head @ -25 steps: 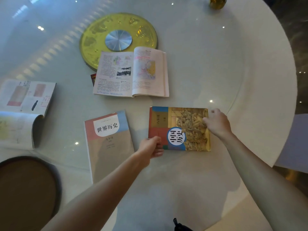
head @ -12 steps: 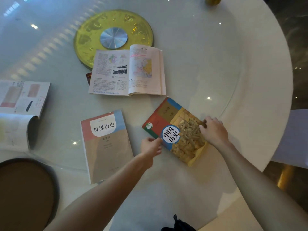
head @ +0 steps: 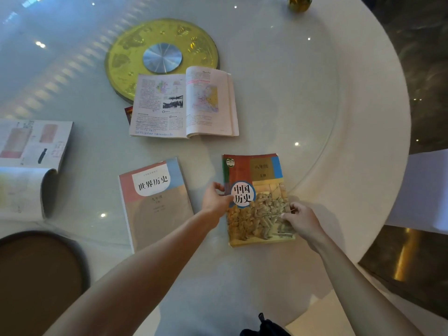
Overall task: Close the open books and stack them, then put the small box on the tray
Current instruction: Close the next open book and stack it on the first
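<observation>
Both hands, left [head: 214, 198] and right [head: 300, 218], grip the closed illustrated book [head: 257, 202] on the table [head: 315, 93], now turned upright beside the pink-covered book [head: 155, 202], ready for stacking.

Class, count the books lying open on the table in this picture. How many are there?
2. One open book lies in the middle, partly over the gold disc. The other open book lies at the left edge, cut off by the frame, so more may be hidden.
</observation>
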Demonstrator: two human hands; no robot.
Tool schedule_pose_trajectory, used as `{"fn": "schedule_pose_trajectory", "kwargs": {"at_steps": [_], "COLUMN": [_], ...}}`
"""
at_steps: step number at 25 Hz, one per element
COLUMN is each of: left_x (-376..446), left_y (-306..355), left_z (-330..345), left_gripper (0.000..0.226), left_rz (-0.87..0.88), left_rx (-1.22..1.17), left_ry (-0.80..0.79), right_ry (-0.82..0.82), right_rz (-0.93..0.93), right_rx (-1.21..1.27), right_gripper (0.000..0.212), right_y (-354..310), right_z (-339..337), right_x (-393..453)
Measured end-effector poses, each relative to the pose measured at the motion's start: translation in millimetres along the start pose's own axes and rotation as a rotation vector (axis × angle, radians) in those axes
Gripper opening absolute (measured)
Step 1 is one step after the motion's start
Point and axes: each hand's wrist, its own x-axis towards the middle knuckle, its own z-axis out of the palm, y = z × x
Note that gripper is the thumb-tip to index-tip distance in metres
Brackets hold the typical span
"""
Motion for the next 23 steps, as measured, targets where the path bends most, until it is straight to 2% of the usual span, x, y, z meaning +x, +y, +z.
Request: {"fn": "schedule_pose_trajectory", "kwargs": {"at_steps": [7, 12, 14, 17, 21, 23], "left_x": [-12.3, -16.3, -16.8, -14.1, -8.0, -9.0], "left_y": [2.7, -21.8, -37.0, -60.4, -81.5, -86.9], "left_z": [-61.0, -144.6, -172.3, -200.9, -216.0, -219.9], "left_gripper": [0.021, 0.021, 0.022, 0.023, 0.024, 0.03], "left_rz": [0.101, 0.113, 0.102, 0.067, 0.052, 0.129], "left_rx": [-0.2, -0.341, -0.355, -0.344, -0.21, 0.0], "left_ry": [0.091, 0.283, 0.349, 0.408, 0.398, 0.41], "right_ry": [-0.104, -0.201, -0.217, -0.19, -0.119, -0.107], "right_rz": [-0.18, -0.316, -0.353, -0.362, -0.364, -0.372], "right_rx": [-0.072, -0.148, -0.222, -0.322, -0.413, -0.442], "right_gripper": [0.01, 0.007, 0.02, 0.026, 0.004, 0.018], "right_y": [-43.7, -86.5, -95.4, -95.2, -87.0, -83.7], "right_z": [33.2, 108.8, 141.0, 180.7, 211.0, 219.3], "right_x": [-16.1, -26.3, -32.0, -35.7, -38.9, -42.1]}}
